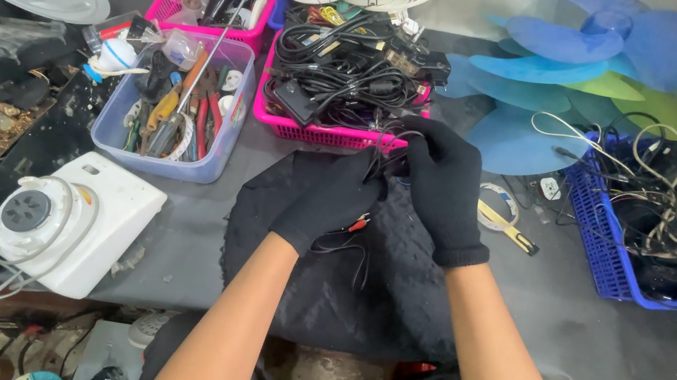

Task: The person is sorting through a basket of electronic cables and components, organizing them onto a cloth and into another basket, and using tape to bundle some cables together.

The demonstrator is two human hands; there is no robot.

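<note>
A grey tabletop [582, 339] is seen from above, and a black cloth [395, 286] is spread at its near middle; all places below are given from this cloth. Behind and to the right of the cloth, blue and green fan blades [585, 66] are stacked, and further right a blue basket [604, 245] is filled with tangled cables. Directly behind the cloth a pink basket [311, 131] is packed with black cords and adapters. To the left of the cloth a white fan motor housing [78, 220] is laid flat, and behind that a clear blue tub [211, 154] is filled with pliers and screwdrivers. Just right of the cloth a yellow utility knife [509, 230] is placed. Over the far part of the cloth both black-gloved hands are raised close together. The left hand [332, 202] is closed on thin black wires [361, 250], which are let down onto the cloth with a small red piece showing at the glove. The right hand [445, 187] is pinched narrow on the upper end of the same wires.
</note>
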